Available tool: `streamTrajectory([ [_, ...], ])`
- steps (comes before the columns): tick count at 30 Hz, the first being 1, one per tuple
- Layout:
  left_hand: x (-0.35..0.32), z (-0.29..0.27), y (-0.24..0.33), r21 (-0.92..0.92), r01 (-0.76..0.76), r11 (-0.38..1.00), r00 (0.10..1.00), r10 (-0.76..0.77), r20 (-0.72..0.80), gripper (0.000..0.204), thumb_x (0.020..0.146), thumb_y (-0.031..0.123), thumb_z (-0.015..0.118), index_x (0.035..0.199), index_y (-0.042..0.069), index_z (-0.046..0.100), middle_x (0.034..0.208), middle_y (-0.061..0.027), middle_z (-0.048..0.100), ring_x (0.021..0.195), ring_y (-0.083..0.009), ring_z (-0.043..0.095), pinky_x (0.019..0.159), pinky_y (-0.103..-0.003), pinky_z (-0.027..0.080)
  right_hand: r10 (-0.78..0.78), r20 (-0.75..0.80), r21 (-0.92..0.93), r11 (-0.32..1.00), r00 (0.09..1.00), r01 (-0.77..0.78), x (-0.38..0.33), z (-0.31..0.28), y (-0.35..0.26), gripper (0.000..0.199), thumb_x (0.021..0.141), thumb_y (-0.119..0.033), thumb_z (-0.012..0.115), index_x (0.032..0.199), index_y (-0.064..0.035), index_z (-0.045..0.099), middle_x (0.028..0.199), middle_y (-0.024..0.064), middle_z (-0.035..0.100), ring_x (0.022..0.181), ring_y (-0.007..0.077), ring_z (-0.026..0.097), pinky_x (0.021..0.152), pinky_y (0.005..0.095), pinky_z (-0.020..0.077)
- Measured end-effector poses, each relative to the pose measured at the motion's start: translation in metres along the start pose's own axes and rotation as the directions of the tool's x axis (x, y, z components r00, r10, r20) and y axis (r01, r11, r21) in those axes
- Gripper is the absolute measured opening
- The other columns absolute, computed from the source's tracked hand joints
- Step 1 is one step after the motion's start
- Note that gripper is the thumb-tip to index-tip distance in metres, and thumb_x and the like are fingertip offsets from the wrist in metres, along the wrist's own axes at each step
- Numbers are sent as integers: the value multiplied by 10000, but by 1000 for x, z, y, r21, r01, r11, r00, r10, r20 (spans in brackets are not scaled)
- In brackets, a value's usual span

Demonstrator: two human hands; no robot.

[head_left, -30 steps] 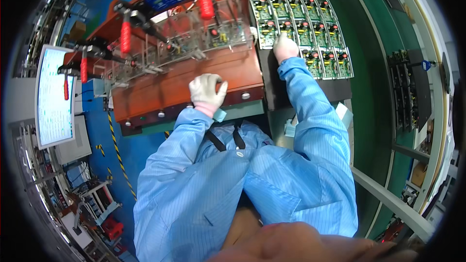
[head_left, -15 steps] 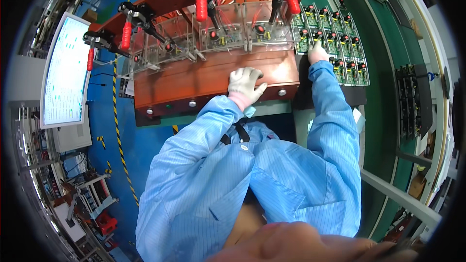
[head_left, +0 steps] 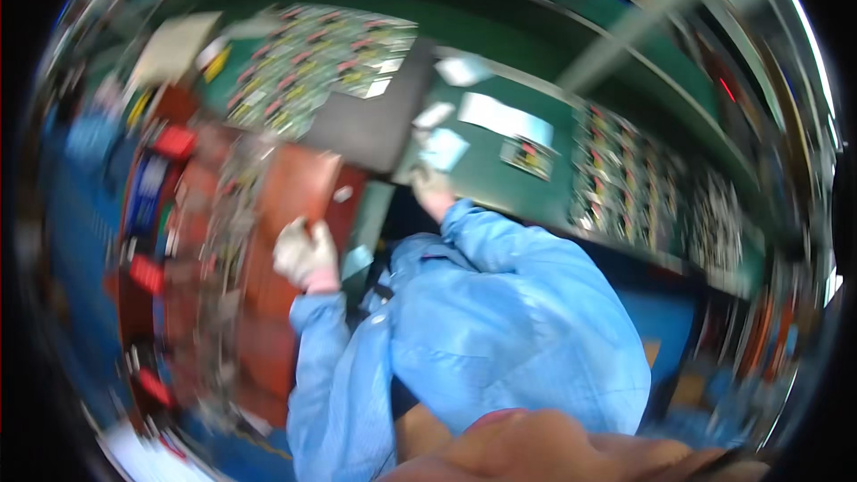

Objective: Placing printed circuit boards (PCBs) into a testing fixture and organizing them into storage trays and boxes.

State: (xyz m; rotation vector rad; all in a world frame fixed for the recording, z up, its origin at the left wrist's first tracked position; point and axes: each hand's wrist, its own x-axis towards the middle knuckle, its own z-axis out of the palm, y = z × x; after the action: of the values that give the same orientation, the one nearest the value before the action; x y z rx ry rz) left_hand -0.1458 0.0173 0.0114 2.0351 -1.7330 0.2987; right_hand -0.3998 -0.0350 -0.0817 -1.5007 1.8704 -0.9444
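My left hand [head_left: 305,254], in a white glove, is over the bare top of the red-brown test fixture [head_left: 295,183]. A gap shows between its thumb and fingers, with nothing visible in it. My right hand [head_left: 431,186], gloved too, is at the near edge of the green bench, beside a light blue sheet [head_left: 444,150]. Motion smears its fingers, so I cannot make out whether it holds anything. A single circuit board [head_left: 528,158] lies on the bench to the right of that hand.
Several circuit boards [head_left: 308,58] stand in rows beyond a dark grey mat [head_left: 361,129]. More boards [head_left: 625,174] cover the bench at right. White paper [head_left: 500,116] lies between. Red-handled clamps [head_left: 147,275] line the fixture's left side. A grey rail [head_left: 625,36] crosses at the upper right.
The view has swung to the right and is blurred. My right hand has left the rows of boards and is now by the bench's near edge. My left hand remains at the fixture.
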Motion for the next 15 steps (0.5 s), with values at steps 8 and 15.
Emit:
streamTrajectory([
  [8,1,6,10,7,-57,998,988,55,142,334,842,408,558,1091,187,581,1090,-57,569,1059,-275,505,855,-458,392,526,-312,66,843,791,-534,-76,-76,80,286,911,-306,440,1050,-83,553,883,195,648,860,387,615,781,471,458],
  [15,-5,5,4,10,-81,997,982,78,173,284,861,369,551,1072,185,598,1121,-45,578,1075,-277,499,859,-468,389,663,-398,133,726,634,-675,-113,-110,134,402,913,-319,421,1121,22,463,994,277,609,956,412,589,861,472,438],
])
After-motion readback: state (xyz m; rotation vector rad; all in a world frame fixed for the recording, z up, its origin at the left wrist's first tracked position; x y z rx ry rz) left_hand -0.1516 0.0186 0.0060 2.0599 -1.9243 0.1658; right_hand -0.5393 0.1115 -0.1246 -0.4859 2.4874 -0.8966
